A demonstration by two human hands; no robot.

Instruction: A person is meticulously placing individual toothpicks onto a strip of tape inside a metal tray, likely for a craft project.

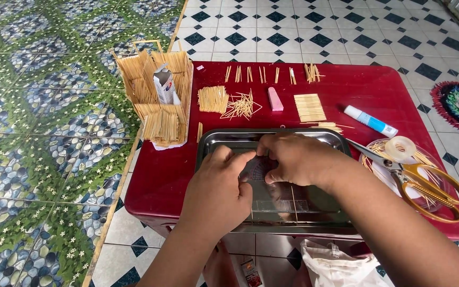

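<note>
Both my hands work over a shiny metal tray [216,139] at the front of a red table [378,93]. My left hand [220,186] and my right hand [293,158] together pinch a clear plastic protractor [256,170] held above the tray. A thin wooden stick [294,202] lies in the tray below my right wrist. What the fingertips grip besides the protractor is hidden.
A toothpick-built box [160,95] with a small carton stands at the table's left corner. Toothpick piles [213,99], a pink eraser [275,99], a flat stick mat [309,107], a glue tube [370,120], gold-handled scissors [426,183] and a tape roll [401,148] lie around. Patterned tile floor surrounds the table.
</note>
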